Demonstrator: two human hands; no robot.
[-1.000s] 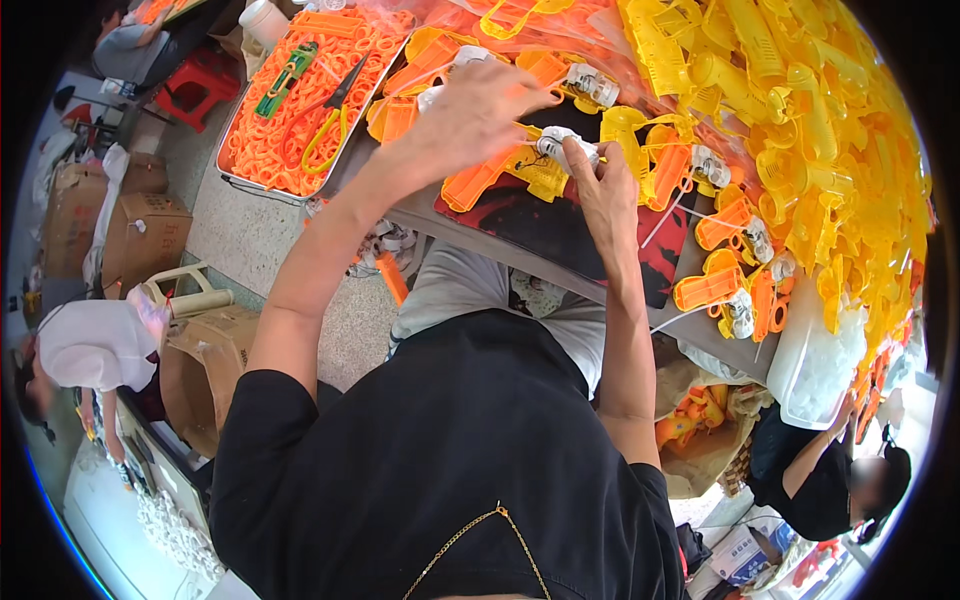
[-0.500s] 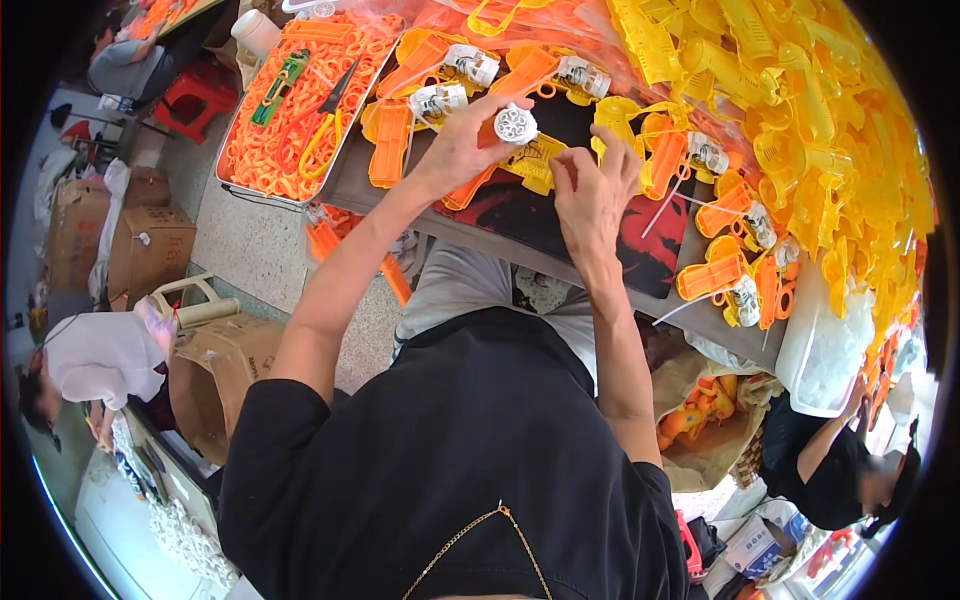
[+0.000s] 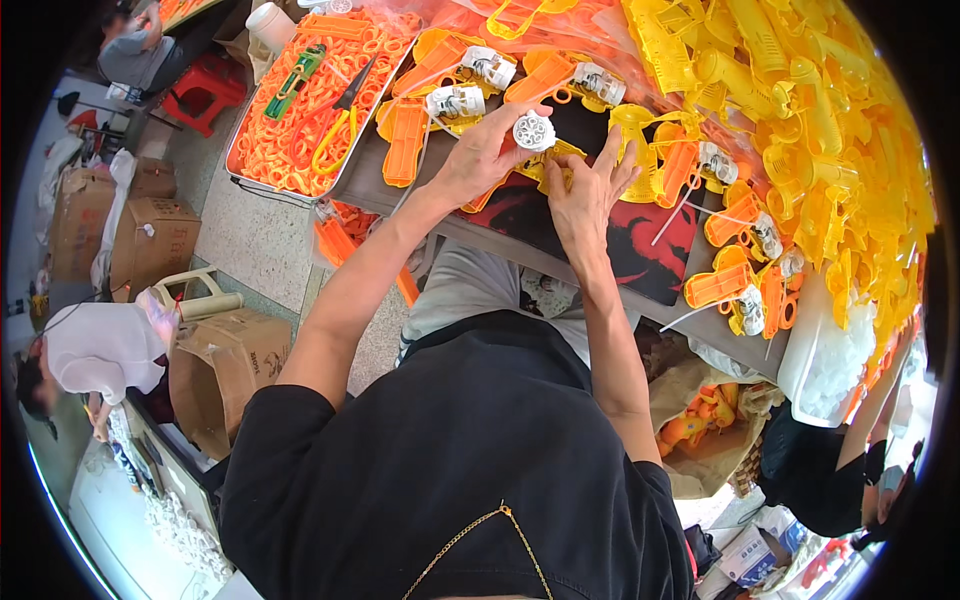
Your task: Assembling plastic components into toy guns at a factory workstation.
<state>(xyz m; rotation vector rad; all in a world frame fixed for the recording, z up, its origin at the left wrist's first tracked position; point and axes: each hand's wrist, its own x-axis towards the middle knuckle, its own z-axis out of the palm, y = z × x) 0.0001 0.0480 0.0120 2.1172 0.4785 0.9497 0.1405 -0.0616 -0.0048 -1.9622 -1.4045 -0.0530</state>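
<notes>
Left of dark mat [image 3: 640, 270]: tray [image 3: 372, 114] full of orange rings, scissors [image 3: 352, 92] on top. Over mat's left part I see left hand [image 3: 480, 160] gripping white cylinder [image 3: 533, 132], holed end toward my camera. Yellow shell [image 3: 536, 166] over mat, just beside cylinder. Right hand [image 3: 585, 195] above mat's middle, thumb and forefinger at shell's edge; I can't tell whether they pinch it. Right of mat: yellow heap [image 3: 800, 150].

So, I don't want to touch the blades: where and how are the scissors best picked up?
Probably by the handles, from the near side: their red and yellow loops point toward the person, the dark blades away, and the scissors lie atop the orange rings.
</notes>
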